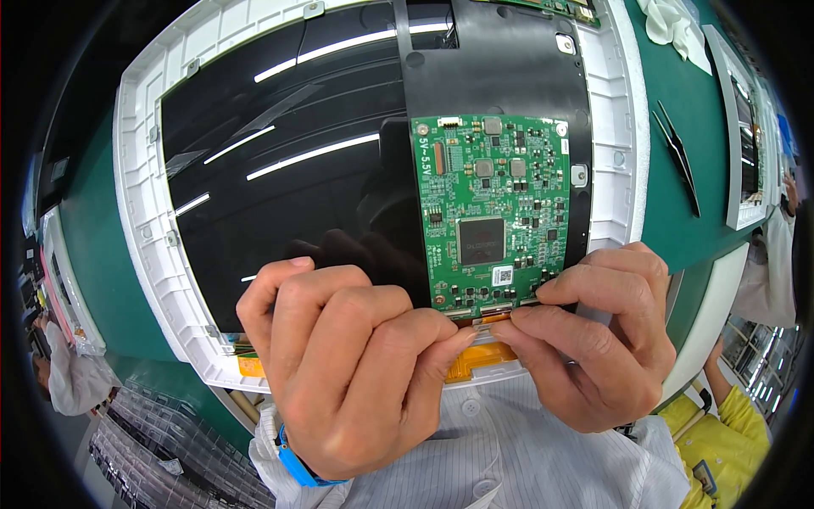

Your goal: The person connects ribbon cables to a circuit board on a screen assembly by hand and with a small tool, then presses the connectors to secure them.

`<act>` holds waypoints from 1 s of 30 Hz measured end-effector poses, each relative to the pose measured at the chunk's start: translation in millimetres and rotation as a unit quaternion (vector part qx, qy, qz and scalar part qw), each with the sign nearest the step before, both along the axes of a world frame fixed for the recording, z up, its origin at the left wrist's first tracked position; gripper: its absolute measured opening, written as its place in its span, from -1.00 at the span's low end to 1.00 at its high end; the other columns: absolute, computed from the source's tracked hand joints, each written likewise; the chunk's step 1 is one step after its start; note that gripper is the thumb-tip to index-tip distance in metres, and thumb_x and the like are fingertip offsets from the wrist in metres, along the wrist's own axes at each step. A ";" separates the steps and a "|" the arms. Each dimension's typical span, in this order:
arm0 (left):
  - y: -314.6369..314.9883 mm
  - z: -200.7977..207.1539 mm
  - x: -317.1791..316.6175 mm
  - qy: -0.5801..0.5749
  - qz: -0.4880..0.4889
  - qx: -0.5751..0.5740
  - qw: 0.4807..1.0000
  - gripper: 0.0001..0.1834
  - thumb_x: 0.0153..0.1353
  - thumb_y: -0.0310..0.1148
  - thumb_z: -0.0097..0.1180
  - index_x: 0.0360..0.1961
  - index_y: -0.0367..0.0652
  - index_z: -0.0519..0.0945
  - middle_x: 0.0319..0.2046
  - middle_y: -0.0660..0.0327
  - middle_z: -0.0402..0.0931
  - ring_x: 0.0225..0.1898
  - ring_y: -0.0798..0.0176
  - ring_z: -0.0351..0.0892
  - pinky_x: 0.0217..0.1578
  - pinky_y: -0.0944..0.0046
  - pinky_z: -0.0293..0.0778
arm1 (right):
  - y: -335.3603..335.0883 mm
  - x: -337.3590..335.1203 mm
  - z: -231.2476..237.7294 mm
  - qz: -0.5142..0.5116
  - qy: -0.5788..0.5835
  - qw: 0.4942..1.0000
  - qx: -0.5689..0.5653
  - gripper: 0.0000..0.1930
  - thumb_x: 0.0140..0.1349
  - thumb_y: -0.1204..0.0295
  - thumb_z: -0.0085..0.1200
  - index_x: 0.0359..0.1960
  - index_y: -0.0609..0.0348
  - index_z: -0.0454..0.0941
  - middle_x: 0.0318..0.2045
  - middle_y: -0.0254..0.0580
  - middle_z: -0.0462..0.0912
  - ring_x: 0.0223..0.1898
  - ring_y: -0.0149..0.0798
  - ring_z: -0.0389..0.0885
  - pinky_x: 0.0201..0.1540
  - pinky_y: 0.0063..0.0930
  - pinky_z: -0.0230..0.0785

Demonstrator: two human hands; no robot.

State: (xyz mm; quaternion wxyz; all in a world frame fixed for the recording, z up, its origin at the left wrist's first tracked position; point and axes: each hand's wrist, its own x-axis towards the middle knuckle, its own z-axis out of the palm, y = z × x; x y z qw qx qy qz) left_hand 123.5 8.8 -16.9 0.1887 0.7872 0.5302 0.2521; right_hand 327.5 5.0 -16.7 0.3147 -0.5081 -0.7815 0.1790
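A green circuit board lies on the black back of a display panel set in a white plastic frame. An orange flat flex cable runs at the board's near edge, by a slim connector there. My left hand pinches the cable from the left, thumb against forefinger, the other fingers curled over the panel. From the right, my right hand pinches the cable's edge close to the connector, its forefinger touching the board's near edge. My fingertips partly hide the cable's end, so I cannot tell how it sits in the connector.
Black tweezers lie on the green mat to the right. Beyond them stands another framed panel, with crumpled white material near it. Plastic-wrapped trays are at lower left. A person in yellow is at lower right.
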 end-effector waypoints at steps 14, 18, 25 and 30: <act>1.3 2.2 0.4 -0.002 -0.005 -0.009 1.000 -0.72 -0.26 -0.41 0.57 -0.50 -0.13 0.68 -0.44 0.24 0.50 -0.30 0.10 0.49 0.04 -0.10 0.37 | -3.7 -1.8 -4.6 -0.012 0.022 1.000 -0.001 -0.65 -0.31 0.52 0.61 -0.39 0.18 0.76 -0.34 -0.19 0.64 -0.33 -0.22 0.54 -0.32 -0.38 0.31; 1.6 1.6 1.6 -0.005 -0.003 -0.007 1.000 -0.72 -0.26 -0.42 0.56 -0.50 -0.15 0.67 -0.44 0.23 0.50 -0.31 0.10 0.49 0.03 -0.10 0.38 | -3.8 -2.8 -6.3 -0.017 0.032 0.999 0.004 -0.65 -0.31 0.56 0.60 -0.39 0.20 0.75 -0.34 -0.17 0.64 -0.35 -0.23 0.54 -0.36 -0.41 0.31; 1.2 -1.3 3.7 -0.017 0.001 -0.002 1.000 -0.72 -0.25 -0.44 0.54 -0.49 -0.16 0.66 -0.45 0.22 0.49 -0.34 0.10 0.49 0.02 -0.08 0.38 | -4.3 -5.5 -6.6 -0.031 0.044 0.999 0.001 -0.66 -0.29 0.63 0.57 -0.39 0.22 0.74 -0.35 -0.12 0.65 -0.44 -0.26 0.53 -0.45 -0.47 0.29; 0.5 -1.2 4.8 -0.012 0.002 0.002 1.000 -0.73 -0.23 -0.45 0.53 -0.49 -0.17 0.65 -0.45 0.21 0.48 -0.34 0.10 0.49 0.01 -0.08 0.37 | -4.7 -4.1 -2.7 -0.028 0.035 0.999 -0.020 -0.67 -0.26 0.66 0.57 -0.39 0.22 0.74 -0.37 -0.12 0.65 -0.44 -0.30 0.57 -0.48 -0.52 0.31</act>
